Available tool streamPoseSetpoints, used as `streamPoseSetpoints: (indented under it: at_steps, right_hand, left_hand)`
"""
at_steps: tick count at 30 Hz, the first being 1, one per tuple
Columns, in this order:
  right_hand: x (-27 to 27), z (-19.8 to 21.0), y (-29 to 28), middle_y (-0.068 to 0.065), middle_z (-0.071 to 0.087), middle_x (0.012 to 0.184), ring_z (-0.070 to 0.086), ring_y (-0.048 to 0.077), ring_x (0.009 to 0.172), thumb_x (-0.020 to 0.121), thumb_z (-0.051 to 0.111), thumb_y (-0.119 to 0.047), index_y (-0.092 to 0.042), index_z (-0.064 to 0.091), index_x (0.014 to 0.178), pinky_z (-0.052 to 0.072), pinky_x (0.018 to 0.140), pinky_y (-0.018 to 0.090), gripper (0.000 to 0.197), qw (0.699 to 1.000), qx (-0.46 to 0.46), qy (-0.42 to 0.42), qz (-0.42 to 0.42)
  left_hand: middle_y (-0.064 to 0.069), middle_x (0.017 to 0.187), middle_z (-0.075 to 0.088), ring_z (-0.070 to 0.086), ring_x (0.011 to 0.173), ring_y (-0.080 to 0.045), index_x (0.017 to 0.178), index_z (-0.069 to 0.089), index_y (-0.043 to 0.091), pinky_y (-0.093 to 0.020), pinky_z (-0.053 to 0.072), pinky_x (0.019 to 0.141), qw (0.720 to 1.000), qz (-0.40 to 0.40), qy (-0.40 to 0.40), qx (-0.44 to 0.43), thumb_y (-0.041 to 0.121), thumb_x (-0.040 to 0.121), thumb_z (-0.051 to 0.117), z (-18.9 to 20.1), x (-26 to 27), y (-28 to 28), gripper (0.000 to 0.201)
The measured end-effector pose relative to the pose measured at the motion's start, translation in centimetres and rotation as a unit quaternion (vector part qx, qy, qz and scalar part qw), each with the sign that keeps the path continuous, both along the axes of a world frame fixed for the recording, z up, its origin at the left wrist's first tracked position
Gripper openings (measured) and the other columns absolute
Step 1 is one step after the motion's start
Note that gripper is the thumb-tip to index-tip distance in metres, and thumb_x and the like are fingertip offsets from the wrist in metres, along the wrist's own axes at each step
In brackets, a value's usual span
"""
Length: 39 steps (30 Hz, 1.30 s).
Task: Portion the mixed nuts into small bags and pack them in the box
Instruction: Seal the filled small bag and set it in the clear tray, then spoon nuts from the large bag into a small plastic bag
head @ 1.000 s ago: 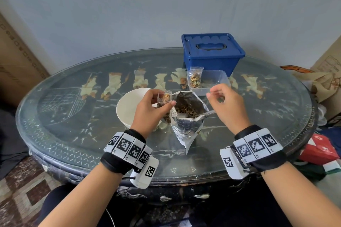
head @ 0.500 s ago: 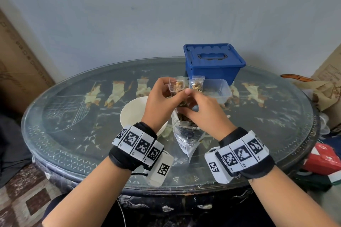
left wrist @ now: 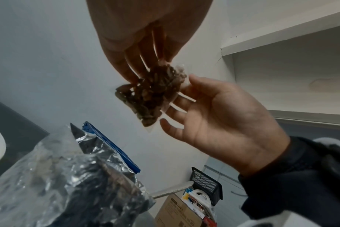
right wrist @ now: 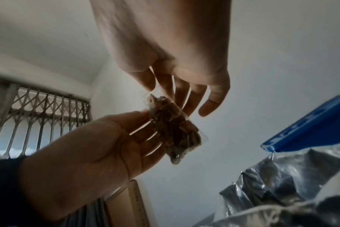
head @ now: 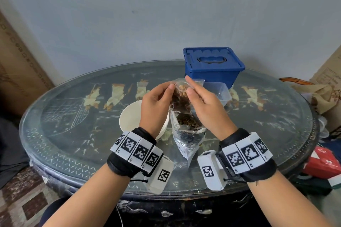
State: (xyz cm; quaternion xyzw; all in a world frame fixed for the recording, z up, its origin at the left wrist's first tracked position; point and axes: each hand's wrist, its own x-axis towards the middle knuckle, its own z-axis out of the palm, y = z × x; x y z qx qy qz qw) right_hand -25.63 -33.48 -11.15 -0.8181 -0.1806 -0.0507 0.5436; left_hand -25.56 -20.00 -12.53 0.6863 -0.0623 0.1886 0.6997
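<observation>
A: Small bag (head: pixel 181 96) location?
B: Held above the foil pouch (head: pixel 186 134), blue box (head: pixel 214 66) at 1 o'clock.
A: Fingers?
B: Left hand (head: pixel 156 103) and right hand (head: pixel 204 105) pinch its top; seal probably unclosed, blurred.

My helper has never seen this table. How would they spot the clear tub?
Find the blue lidded box at the table's far edge. The clear tub sits just in front of it, low, lidless and see-through, unlike the white bowl.

We cannot see the spoon inside the crinkled silver foil nut pouch (head: pixel 186 134); both hands hide the small clear plastic bag's (head: pixel 181 97) mouth.
</observation>
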Motion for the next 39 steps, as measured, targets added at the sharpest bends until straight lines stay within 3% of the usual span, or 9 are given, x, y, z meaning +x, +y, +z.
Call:
streamPoseSetpoints:
  at_steps: [3, 6, 10, 12, 15, 18, 27, 32, 39]
  right_hand:
    - [0.3, -0.2, 0.5, 0.006, 0.052, 0.128, 0.042, -0.006, 0.104, 0.101, 0.034, -0.019, -0.014, 0.036, 0.141, 0.028, 0.082, -0.006, 0.041, 0.999, -0.016, -0.049, -0.018]
    - [0.5, -0.5, 1.0, -0.001, 0.052, 0.114, 0.047, -0.009, 0.094, 0.101, 0.036, -0.016, -0.012, 0.040, 0.139, 0.030, 0.082, -0.004, 0.039, 0.996, -0.012, -0.072, -0.050]
    - [1.0, -0.6, 1.1, 0.003, 0.053, 0.112, 0.047, 0.003, 0.101, 0.100, 0.037, -0.014, -0.007, 0.050, 0.132, 0.032, 0.088, 0.003, 0.035, 0.988, -0.049, -0.108, -0.098]
    - [1.3, 0.1, 0.5, 0.005, 0.057, 0.100, 0.051, 0.008, 0.090, 0.100, 0.038, -0.015, -0.004, 0.062, 0.116, 0.036, 0.082, 0.013, 0.031, 0.982, -0.076, -0.120, -0.122]
    - [2.0, 1.8, -1.1, 0.008, 0.057, 0.069, 0.051, 0.014, 0.061, 0.098, 0.043, -0.020, 0.003, 0.063, 0.087, 0.035, 0.060, 0.031, 0.033, 0.979, -0.111, -0.117, -0.127]
    - [2.8, 4.1, -2.6, 0.011, 0.067, 0.077, 0.063, 0.023, 0.063, 0.095, 0.051, -0.020, -0.004, 0.069, 0.089, 0.051, 0.063, 0.036, 0.024, 0.987, -0.072, -0.091, -0.113]
    - [8.4, 9.2, -7.8, 0.006, 0.066, 0.076, 0.065, 0.008, 0.058, 0.089, 0.061, -0.009, -0.007, 0.065, 0.087, 0.054, 0.054, 0.018, 0.005, 0.997, 0.010, 0.027, -0.067]
    - [13.3, 7.2, -9.4, 0.010, 0.065, 0.081, 0.065, 0.014, 0.066, 0.090, 0.059, -0.008, -0.002, 0.063, 0.093, 0.055, 0.056, 0.017, 0.009, 0.994, -0.024, 0.074, -0.080]
    - [18.8, -0.6, -9.7, 0.011, 0.067, 0.084, 0.067, 0.018, 0.074, 0.090, 0.058, -0.008, -0.007, 0.064, 0.087, 0.057, 0.068, 0.026, 0.006, 0.983, -0.048, 0.155, -0.089]
  left_hand:
    - [0.007, 0.098, 0.071, 0.066, 0.097, -0.013, 0.102, 0.066, 0.029, -0.035, 0.051, 0.091, 1.000, -0.015, 0.000, 0.003, 0.014, 0.093, 0.053, 0.1, -0.2, -0.2, 0.022]
    - [-0.002, 0.109, 0.069, 0.063, 0.101, -0.012, 0.109, 0.062, 0.029, -0.035, 0.049, 0.095, 0.999, -0.030, -0.009, 0.028, 0.015, 0.093, 0.052, 0.2, -0.4, -0.6, 0.023]
    - [0.013, 0.097, 0.068, 0.062, 0.095, -0.012, 0.098, 0.065, 0.037, -0.035, 0.051, 0.088, 0.997, 0.008, -0.033, 0.067, 0.016, 0.093, 0.055, 0.2, 0.1, -0.5, 0.024]
    - [0.013, 0.093, 0.068, 0.063, 0.095, -0.015, 0.094, 0.067, 0.039, -0.039, 0.052, 0.087, 0.997, 0.021, -0.033, 0.060, 0.022, 0.091, 0.057, 0.4, 0.7, 0.0, 0.020]
    - [0.005, 0.091, 0.070, 0.066, 0.087, -0.012, 0.095, 0.068, 0.032, -0.033, 0.056, 0.079, 0.999, -0.014, -0.016, 0.036, 0.021, 0.091, 0.057, 1.6, 1.7, 0.3, 0.016]
    - [0.005, 0.085, 0.070, 0.067, 0.079, -0.009, 0.098, 0.068, 0.022, -0.027, 0.056, 0.070, 0.997, -0.051, -0.012, 0.056, 0.017, 0.091, 0.057, 3.7, 2.9, 0.2, 0.014]
    - [0.004, 0.073, 0.070, 0.065, 0.068, -0.006, 0.078, 0.062, 0.018, -0.017, 0.050, 0.062, 0.969, -0.165, 0.032, 0.179, 0.011, 0.086, 0.063, 9.0, 9.9, -2.3, 0.011]
    - [0.001, 0.078, 0.067, 0.062, 0.069, -0.005, 0.088, 0.064, 0.011, -0.017, 0.052, 0.066, 0.929, -0.175, 0.072, 0.317, 0.016, 0.086, 0.064, 8.3, 15.3, -3.9, 0.005]
    - [0.004, 0.069, 0.062, 0.056, 0.063, -0.007, 0.082, 0.066, 0.009, -0.016, 0.050, 0.060, 0.820, -0.212, 0.138, 0.513, 0.018, 0.086, 0.062, 2.9, 22.4, -5.0, 0.011]
